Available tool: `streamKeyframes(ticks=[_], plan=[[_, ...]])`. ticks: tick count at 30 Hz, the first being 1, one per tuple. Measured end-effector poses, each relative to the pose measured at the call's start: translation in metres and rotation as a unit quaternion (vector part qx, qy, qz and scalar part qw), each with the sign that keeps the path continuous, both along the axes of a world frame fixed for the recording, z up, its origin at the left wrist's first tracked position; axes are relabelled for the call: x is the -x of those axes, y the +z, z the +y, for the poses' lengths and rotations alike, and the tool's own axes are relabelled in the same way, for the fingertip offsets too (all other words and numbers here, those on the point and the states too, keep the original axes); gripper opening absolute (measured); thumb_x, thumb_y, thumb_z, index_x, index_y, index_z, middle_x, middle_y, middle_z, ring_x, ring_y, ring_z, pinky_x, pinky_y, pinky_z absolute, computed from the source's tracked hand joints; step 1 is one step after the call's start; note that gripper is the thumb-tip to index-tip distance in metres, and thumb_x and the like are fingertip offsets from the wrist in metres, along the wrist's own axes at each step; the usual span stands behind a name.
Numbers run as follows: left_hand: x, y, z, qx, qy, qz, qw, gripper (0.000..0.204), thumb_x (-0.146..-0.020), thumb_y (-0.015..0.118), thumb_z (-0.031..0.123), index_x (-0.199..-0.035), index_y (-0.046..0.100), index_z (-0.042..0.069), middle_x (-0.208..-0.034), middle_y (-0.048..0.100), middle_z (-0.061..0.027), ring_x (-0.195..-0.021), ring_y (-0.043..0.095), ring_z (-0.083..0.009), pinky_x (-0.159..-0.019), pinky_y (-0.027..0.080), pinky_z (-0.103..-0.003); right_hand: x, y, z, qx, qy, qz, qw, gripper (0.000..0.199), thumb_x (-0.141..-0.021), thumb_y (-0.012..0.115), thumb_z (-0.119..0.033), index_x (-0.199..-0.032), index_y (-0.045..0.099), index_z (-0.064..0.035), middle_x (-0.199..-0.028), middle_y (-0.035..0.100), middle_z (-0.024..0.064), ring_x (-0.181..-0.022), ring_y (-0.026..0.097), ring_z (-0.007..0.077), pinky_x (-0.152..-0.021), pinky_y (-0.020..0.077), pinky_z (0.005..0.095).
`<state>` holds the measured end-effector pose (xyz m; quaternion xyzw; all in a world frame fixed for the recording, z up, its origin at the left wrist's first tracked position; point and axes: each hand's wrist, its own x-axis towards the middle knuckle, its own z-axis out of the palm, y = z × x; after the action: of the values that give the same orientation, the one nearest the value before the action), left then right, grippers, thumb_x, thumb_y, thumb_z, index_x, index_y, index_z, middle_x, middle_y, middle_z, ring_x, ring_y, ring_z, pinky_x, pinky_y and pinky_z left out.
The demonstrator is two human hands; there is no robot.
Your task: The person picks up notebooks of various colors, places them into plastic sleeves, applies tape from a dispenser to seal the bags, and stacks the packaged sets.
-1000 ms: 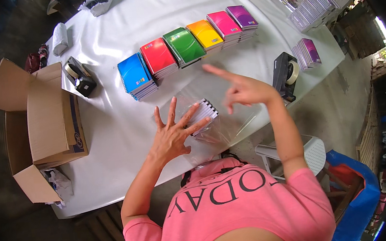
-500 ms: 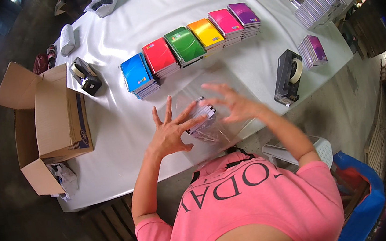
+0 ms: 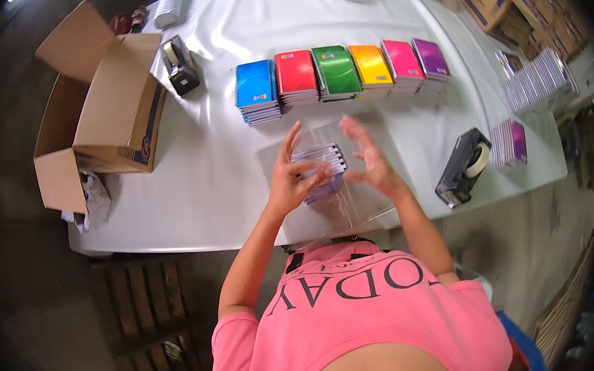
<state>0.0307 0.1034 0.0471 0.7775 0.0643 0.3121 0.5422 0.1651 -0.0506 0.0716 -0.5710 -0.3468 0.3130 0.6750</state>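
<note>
A small stack of spiral notebooks (image 3: pixel 328 159), edges facing up, stands on a clear plastic sheet (image 3: pixel 378 202) near the table's front edge. Part of the film seems to lie over the stack, though its folds are hard to follow. My left hand (image 3: pixel 289 182) is at the stack's left side, thumb and fingers apart, the fingers reaching over it. Just right of the stack is my right hand (image 3: pixel 376 166), its fingers spread and slightly blurred. Neither hand grips anything that I can see.
Beyond my hands runs a row of notebook piles: blue (image 3: pixel 255 81), red (image 3: pixel 295 67), green (image 3: pixel 336 69), yellow, pink and purple. Tape dispensers (image 3: pixel 463 168) (image 3: pixel 180 65) flank the work area. An opened cardboard box (image 3: pixel 115 107) stands left. More notebooks (image 3: pixel 508 141) lie right.
The view has turned, so the table sits straighter and things have shifted. My right hand has come down beside the stack; my left fingers are less widely spread.
</note>
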Motion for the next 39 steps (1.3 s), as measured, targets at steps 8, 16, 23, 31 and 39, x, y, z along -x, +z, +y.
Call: streamKeyframes(ticks=[8,16,23,31,39], plan=[[-0.012,0.012,0.006,0.126,0.042,0.143,0.981,0.051,-0.063,0.084,0.018,-0.11,0.064,0.01,-0.136,0.043,-0.014,-0.104,0.06,-0.0255,-0.084,0.05,-0.036,0.012,-0.021,0.023,0.19,0.013,-0.022,0.982,0.1,-0.058,0.088,-0.02,-0.139,0.032,-0.0048,-0.119,0.05,0.0155,-0.102,0.054,0.0199,-0.081,0.0468,0.03],[0.004,-0.019,0.005,0.171,0.037,0.094,0.98,0.061,-0.067,0.082,0.017,-0.119,0.056,0.001,-0.109,0.061,-0.013,-0.078,0.066,-0.0171,-0.07,0.052,-0.027,0.002,-0.013,0.025,0.213,0.032,0.04,0.976,0.026,-0.075,0.076,-0.01,-0.096,0.07,0.0027,-0.08,0.068,0.0055,-0.068,0.059,0.0085,-0.065,0.0484,0.0229],[0.007,-0.008,0.008,0.221,-0.008,0.152,0.963,0.019,-0.072,0.074,0.014,-0.089,0.072,0.006,-0.081,0.069,-0.0064,-0.074,0.065,-0.0156,-0.066,0.049,-0.029,0.012,-0.014,0.018,0.219,-0.029,-0.104,0.97,0.022,-0.077,0.075,-0.012,-0.095,0.071,-0.0011,-0.079,0.069,0.0052,-0.072,0.059,0.0081,-0.071,0.0489,0.0271],[0.01,-0.001,-0.001,-0.188,0.084,0.088,0.975,0.034,-0.069,0.074,0.016,-0.103,0.069,0.015,-0.097,0.068,0.0036,-0.117,0.051,-0.0206,-0.091,0.029,-0.046,0.037,0.001,0.022,0.147,-0.122,-0.338,0.922,0.018,-0.067,0.078,-0.009,-0.083,0.072,-0.0076,-0.104,0.063,0.0087,-0.1,0.058,0.0235,-0.094,0.0405,0.0373],[0.038,0.028,0.001,-0.287,-0.006,0.156,0.945,0.073,-0.075,0.071,0.024,-0.138,0.036,0.014,-0.111,0.064,0.0035,-0.122,0.046,-0.0127,-0.096,0.02,-0.053,0.067,0.042,0.017,0.311,-0.048,-0.654,0.688,0.017,-0.069,0.064,-0.002,-0.078,0.073,-0.0137,-0.138,0.042,0.0071,-0.133,0.033,0.0269,-0.106,0.0164,0.0603]])
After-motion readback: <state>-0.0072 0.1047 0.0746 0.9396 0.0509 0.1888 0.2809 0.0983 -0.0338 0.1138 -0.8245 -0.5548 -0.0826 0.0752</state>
